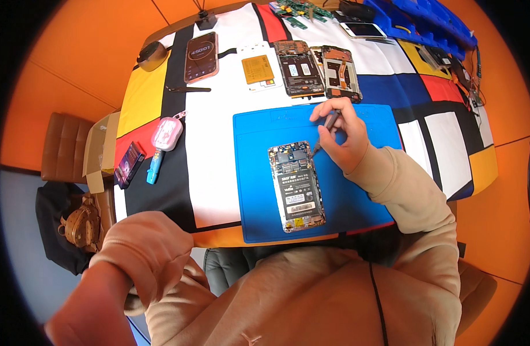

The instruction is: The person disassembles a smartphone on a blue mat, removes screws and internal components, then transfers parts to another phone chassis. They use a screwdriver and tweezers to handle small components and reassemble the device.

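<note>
An opened smartphone (296,187) lies on the blue work mat (357,196), its circuit board at the far end and its black battery nearer me. My right hand (346,135) is closed round a slim dark screwdriver (330,122). Its tip points down at the phone's upper right edge; whether it touches cannot be made out. At the lower left, my left hand (89,314) is raised close to the camera, away from the table. It is blurred and partly cut off, so its fingers do not show.
Beyond the mat lie opened phones (299,66), a white back panel with a gold battery (258,69), and a phone showing a timer (201,56). Black tweezers (187,89), a pink case (167,134) and a small box (129,164) lie left. Blue bins (417,26) stand far right.
</note>
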{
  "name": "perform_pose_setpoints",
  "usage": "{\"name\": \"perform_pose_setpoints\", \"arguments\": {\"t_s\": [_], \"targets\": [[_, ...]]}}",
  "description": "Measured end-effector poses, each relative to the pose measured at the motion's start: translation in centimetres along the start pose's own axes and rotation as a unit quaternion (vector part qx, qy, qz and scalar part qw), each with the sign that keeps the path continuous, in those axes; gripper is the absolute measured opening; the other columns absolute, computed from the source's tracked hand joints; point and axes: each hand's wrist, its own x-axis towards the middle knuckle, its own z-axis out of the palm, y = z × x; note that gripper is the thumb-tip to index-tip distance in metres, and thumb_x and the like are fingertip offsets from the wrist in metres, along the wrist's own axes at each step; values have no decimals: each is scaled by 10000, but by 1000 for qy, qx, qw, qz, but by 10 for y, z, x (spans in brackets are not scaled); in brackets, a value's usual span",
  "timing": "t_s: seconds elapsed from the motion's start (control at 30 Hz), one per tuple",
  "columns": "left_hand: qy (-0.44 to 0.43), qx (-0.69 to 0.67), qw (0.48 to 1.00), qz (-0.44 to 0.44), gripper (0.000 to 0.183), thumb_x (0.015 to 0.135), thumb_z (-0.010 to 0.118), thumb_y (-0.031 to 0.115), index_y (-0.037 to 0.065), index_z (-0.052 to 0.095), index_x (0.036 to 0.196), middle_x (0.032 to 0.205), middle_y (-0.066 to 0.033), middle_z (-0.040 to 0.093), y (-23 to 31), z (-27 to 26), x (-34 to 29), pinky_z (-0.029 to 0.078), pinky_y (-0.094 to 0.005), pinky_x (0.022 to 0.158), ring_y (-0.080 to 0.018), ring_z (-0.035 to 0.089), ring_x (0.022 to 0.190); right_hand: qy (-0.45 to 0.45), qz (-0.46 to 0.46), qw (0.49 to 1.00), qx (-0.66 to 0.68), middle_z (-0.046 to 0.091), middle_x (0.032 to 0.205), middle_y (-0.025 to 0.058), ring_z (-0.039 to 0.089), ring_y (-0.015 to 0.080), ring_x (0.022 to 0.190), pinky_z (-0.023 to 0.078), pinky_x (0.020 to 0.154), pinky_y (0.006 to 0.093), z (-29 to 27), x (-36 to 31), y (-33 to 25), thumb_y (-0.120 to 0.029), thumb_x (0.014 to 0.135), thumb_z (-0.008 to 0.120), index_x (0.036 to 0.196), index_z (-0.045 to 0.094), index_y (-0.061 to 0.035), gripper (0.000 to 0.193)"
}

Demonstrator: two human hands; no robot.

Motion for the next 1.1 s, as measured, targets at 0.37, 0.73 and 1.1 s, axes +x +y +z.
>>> {"name": "perform_pose_setpoints", "arguments": {"t_s": [0.37, 0.73, 1.1], "targets": [[8, -74, 997, 15, 276, 930, 522, 213, 128, 558, 670, 613, 11, 642, -24, 12, -18, 392, -224, 603, -73, 581, 498, 11, 20, 999, 49, 588, 1007, 24, 456, 31, 652, 377, 569, 194, 0, -1, -11, 63, 852, 576, 1076, 497, -66, 272], [-200, -33, 946, -252, 286, 902, 633, 307, 85, 708, 737, 659, -24, 670, -41, -12, -9, 472, -233, 581, -106, 617, 515, 2, -3, 1000, 15, 572, 1082, 124, 480, 36, 752, 424, 657, 187, 3, -2, -4, 83, 873, 557, 1082, 403, -36, 286], [-22, -106, 976, -188, 192, 805, 604, 145, 90, 559, 627, 550, 2, 477, 8, 33, 7, 377, -300, 608, -149, 464, 501, 5, 4, 1000, 5, 577, 1091, 109, 438, 31, 692, 417, 626, 201, 5, -3, 0, 62, 883, 551, 1095, 401, -33, 277]]}}
